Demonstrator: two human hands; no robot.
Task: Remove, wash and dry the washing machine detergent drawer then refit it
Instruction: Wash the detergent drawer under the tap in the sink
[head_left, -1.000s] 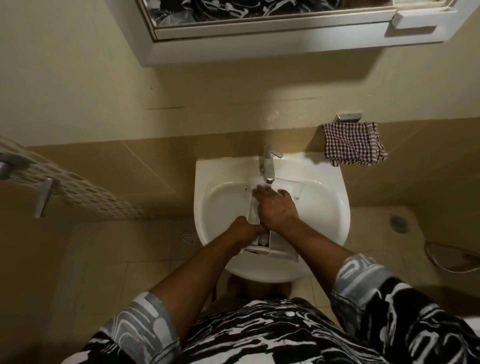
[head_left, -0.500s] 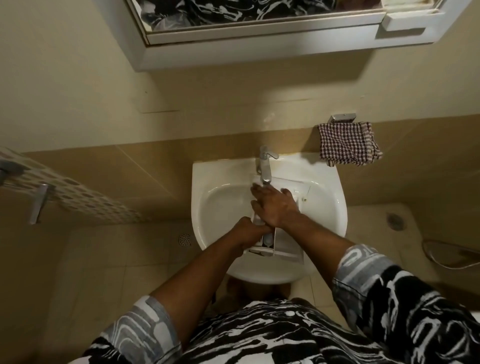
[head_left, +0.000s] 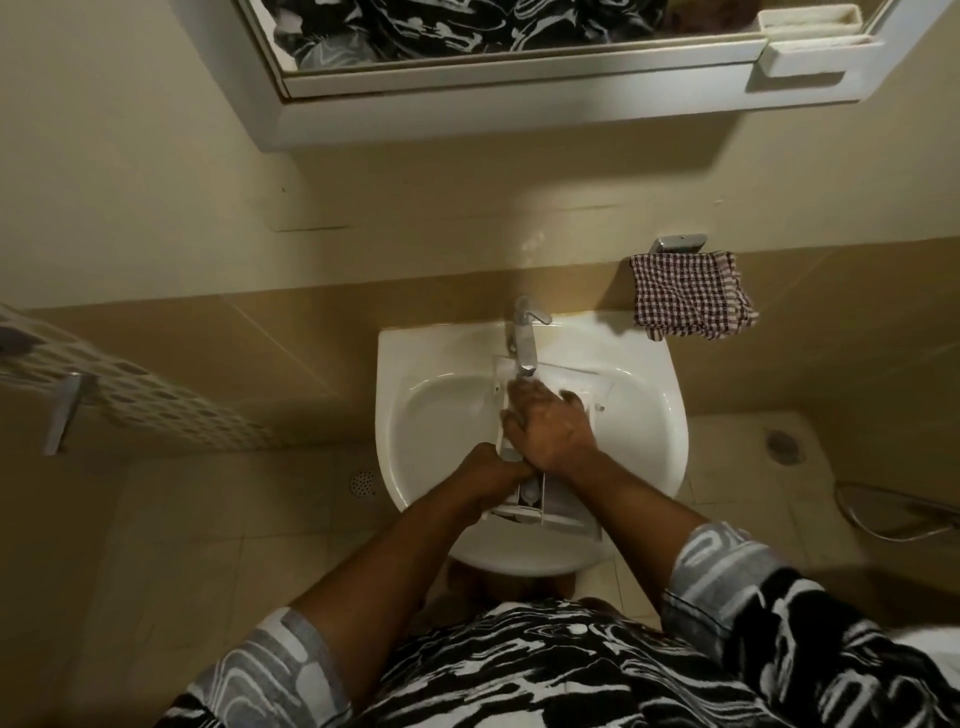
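Note:
The white detergent drawer (head_left: 563, 512) lies lengthwise in the white sink (head_left: 447, 415), its far end under the chrome tap (head_left: 524, 340). My left hand (head_left: 491, 470) grips the drawer's left side near its front end. My right hand (head_left: 550, 423) lies flat on top of the drawer, fingers reaching toward the tap spout. The drawer's middle is hidden beneath my hands. Its front compartments show at the near rim of the sink.
A red-and-white checked cloth (head_left: 691, 296) hangs from a chrome holder on the wall right of the sink. A mirror cabinet (head_left: 519, 88) juts out above. A patterned towel (head_left: 130, 389) hangs on a rail at left. Floor drains (head_left: 782, 444) sit on the tiled floor.
My right hand has slid further up the drawer toward the tap. The left hand keeps its grip on the drawer's side.

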